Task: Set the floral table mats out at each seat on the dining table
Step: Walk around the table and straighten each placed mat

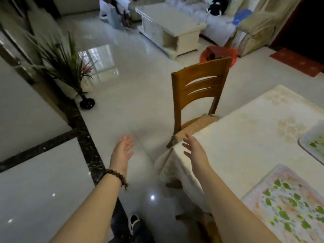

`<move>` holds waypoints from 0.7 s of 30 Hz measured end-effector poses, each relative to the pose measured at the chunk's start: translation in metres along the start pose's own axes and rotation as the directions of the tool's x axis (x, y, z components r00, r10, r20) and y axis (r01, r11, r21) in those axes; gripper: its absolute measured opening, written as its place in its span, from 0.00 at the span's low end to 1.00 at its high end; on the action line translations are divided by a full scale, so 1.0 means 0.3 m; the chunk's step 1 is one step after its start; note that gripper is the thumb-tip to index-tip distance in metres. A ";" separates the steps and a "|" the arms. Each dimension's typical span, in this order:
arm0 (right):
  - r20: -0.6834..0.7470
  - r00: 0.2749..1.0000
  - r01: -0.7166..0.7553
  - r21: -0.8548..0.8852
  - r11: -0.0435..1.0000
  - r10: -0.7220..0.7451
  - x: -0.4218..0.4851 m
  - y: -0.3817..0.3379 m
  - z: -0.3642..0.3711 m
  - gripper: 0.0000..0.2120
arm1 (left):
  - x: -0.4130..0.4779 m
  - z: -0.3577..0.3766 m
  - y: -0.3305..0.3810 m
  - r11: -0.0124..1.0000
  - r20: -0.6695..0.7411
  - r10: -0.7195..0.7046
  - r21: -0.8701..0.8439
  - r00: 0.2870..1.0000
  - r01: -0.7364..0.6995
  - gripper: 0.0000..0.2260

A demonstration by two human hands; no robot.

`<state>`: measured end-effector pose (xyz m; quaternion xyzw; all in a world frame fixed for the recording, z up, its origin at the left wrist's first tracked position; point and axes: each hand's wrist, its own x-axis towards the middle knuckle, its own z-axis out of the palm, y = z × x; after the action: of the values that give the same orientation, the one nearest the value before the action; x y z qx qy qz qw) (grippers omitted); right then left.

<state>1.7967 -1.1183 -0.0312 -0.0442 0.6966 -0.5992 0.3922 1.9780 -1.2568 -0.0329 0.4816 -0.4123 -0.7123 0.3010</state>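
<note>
A glossy pale tiled floor (122, 93) filled the view from seven o'clock round to twelve. The dining surface (245, 146), draped in a cream cloth with faint flower prints, took up the three to five o'clock part, its near corner pointing toward the centre. A wooden chair (199, 85) with a slatted back stood just past one o'clock of centre, its woven seat tucked partly under the cloth edge, marking a seat at that end. Two floral mats lay flat on the surface. The near mat (287, 207), pink-bordered with green leaves, sat at five o'clock, squared to the near edge, probably so that it faced whoever would sit there. The far mat (313, 146) sat at three o'clock, cut off by the frame and well apart from the first. No mat showed on the cloth in front of the chair, so that seat probably remained to be set. Both bare forearms reached forward from six o'clock. The right hand (194, 151) hovered at the surface's corner, fingers loosely spread, holding nothing; whether it touched the cloth could not be told. The left hand (122, 151) hung over the floor at seven o'clock, fingers straight, slightly blurred, also empty. A dark bead bracelet (115, 176) circled the left wrist.
</note>
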 end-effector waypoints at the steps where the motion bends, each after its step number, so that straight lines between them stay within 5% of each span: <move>1: 0.024 1.000 -0.016 -0.002 1.000 0.016 0.014 0.001 0.055 0.23 | 0.018 -0.043 0.021 1.000 -0.023 0.004 -0.011 1.000 -0.004 0.20; 4: 0.082 0.996 -0.039 -0.046 0.998 0.042 0.076 -0.001 0.209 0.30 | 0.073 -0.156 0.081 0.999 -0.074 0.003 -0.036 0.997 -0.005 0.20; 21: 0.064 0.997 -0.038 -0.098 0.994 0.044 0.412 -0.072 0.643 0.22 | 0.517 -0.345 0.273 0.995 -0.113 -0.065 -0.088 0.991 0.055 0.20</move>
<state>1.8186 -1.3443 -0.0685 -0.0685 0.7121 -0.5549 0.4246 2.0222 -1.4549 -0.0493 0.5211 -0.3489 -0.7089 0.3228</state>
